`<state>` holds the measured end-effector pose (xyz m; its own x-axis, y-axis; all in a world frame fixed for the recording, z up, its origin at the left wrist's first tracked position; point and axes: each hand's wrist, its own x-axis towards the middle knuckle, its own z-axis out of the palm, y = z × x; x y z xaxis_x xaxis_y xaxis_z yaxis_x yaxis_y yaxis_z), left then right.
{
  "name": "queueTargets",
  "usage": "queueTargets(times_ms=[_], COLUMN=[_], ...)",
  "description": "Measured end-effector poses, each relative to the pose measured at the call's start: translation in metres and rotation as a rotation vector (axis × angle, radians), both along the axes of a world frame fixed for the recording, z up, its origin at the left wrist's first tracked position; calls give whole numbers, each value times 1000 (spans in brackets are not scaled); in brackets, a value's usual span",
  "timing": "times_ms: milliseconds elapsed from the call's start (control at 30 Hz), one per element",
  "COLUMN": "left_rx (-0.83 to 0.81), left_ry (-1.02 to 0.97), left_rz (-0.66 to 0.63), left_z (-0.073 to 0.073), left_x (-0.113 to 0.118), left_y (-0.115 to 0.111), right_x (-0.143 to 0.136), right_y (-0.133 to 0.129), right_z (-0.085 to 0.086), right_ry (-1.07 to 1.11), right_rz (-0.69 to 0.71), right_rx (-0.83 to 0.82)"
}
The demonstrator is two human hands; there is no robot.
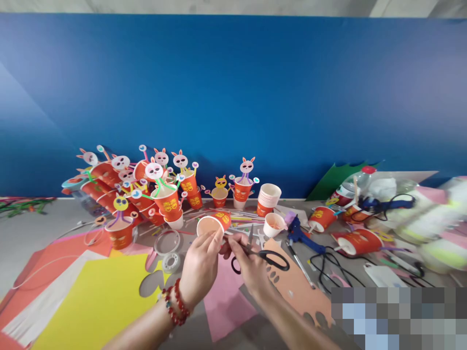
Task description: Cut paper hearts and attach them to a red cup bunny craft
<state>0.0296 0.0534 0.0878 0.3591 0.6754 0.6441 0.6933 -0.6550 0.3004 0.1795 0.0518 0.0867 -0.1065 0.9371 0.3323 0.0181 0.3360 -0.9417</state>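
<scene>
My left hand [202, 260], with red bead bracelets at the wrist, is closed around an orange paper cup [223, 219]. The cup is tilted, its white mouth facing me and to the left. My right hand [251, 265] is closed on black-handled scissors [279, 260], right beside the cup. The scissors are spread, one blade pointing up and the other running toward the cup; my fingers hide where that tip ends. Beneath my hands lies a pink paper sheet [228, 304].
Orange cups with paper rabbit heads [166, 201] crowd the back left. Stacked cups [269, 197] stand behind my hands, near a white cup [273, 224]. A blue glue gun [301, 236] and cables lie right. Yellow paper [91, 296] and tape rolls [170, 263] lie left.
</scene>
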Motion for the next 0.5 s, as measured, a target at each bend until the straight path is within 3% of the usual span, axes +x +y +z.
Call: queueTargets(times_ms=[200, 267, 333, 500], left_rx=[-119, -149, -163, -161], left_ry=[-28, -69, -99, -88], left_rz=[11, -12, -15, -56], left_z=[-2, -4, -4, 1], left_x=[-8, -11, -11, -3], left_y=[4, 5, 5, 0], right_x=[8, 10, 10, 6], right_y=[14, 17, 16, 0], right_z=[-15, -18, -16, -2], right_ry=[-476, -525, -532, -318], right_rz=[-111, -144, -152, -60], right_rx=[571, 657, 611, 178])
